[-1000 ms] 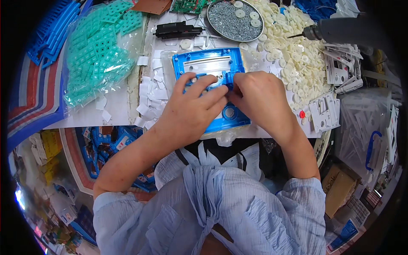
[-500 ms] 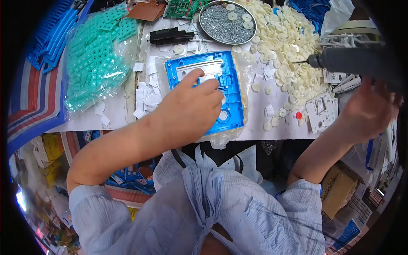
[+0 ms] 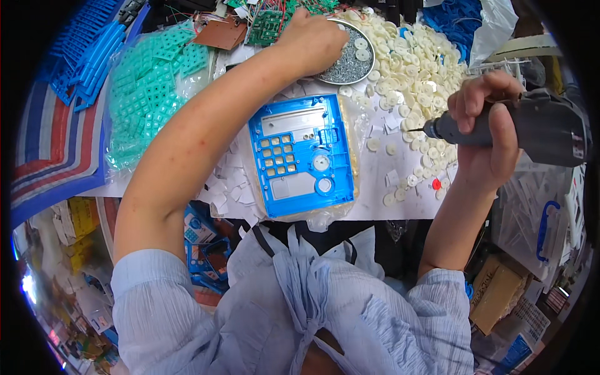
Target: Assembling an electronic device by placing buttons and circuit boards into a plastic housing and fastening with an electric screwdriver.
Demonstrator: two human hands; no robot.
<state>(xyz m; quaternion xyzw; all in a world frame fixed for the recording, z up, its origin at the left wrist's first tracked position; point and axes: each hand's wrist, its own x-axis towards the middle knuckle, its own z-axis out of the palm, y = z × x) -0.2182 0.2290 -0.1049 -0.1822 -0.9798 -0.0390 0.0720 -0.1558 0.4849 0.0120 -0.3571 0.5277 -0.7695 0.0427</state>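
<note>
Right hand (image 3: 486, 119) has its fingers wrapped round a dark grey electric screwdriver (image 3: 542, 128), bit pointing left. Left hand (image 3: 314, 44) over the left side of the round screw tray (image 3: 374, 61) — fingertips hidden, can't tell if gripping. Blue plastic housing (image 3: 302, 149) lies on the counter (image 3: 370, 207) — between the forearms.

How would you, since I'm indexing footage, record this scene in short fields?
Left hand: over round dish of small metal pieces; contact unclear
Right hand: gripping dark power driver, tip pointing left
Centre: blue casing, untouched by either hand
Left of casing: clear bag of teal parts
Upper right of casing: heaped cream discs
</note>
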